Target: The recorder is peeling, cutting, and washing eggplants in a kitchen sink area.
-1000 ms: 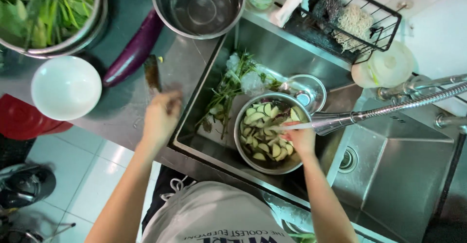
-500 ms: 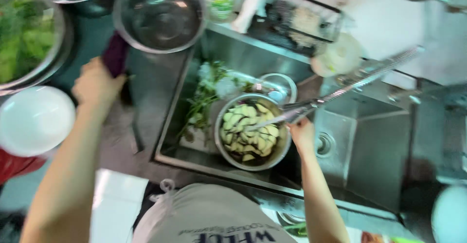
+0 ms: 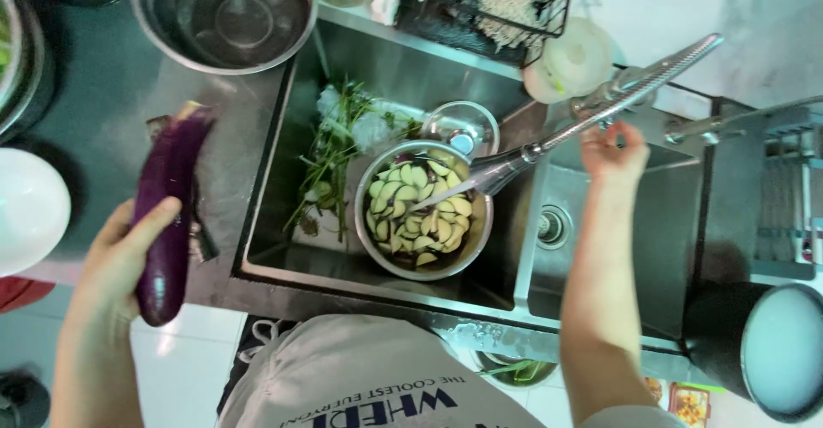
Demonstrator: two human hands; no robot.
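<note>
My left hand (image 3: pixel 120 261) grips a long purple eggplant (image 3: pixel 168 209) over the steel counter, left of the sink. My right hand (image 3: pixel 610 149) reaches up to the chrome faucet (image 3: pixel 617 98), fingers around its base by the handle. The faucet's spout points down into a round steel bowl (image 3: pixel 424 209) full of pale sliced eggplant, which stands in the left sink basin (image 3: pixel 283 179). A knife (image 3: pixel 199 231) lies on the counter under the eggplant, mostly hidden.
Green vegetable scraps (image 3: pixel 334 158) and a small steel lid (image 3: pixel 461 128) lie in the basin. A big empty steel bowl (image 3: pixel 225 12) and a white bowl (image 3: pixel 26 209) sit on the counter. A wire rack (image 3: pixel 480 3) stands behind the sink; a dark pot (image 3: pixel 763 346) at right.
My left hand left the knife on the counter, reached to the eggplant and now holds it lifted. My right hand moved from the bowl's rim up to the faucet.
</note>
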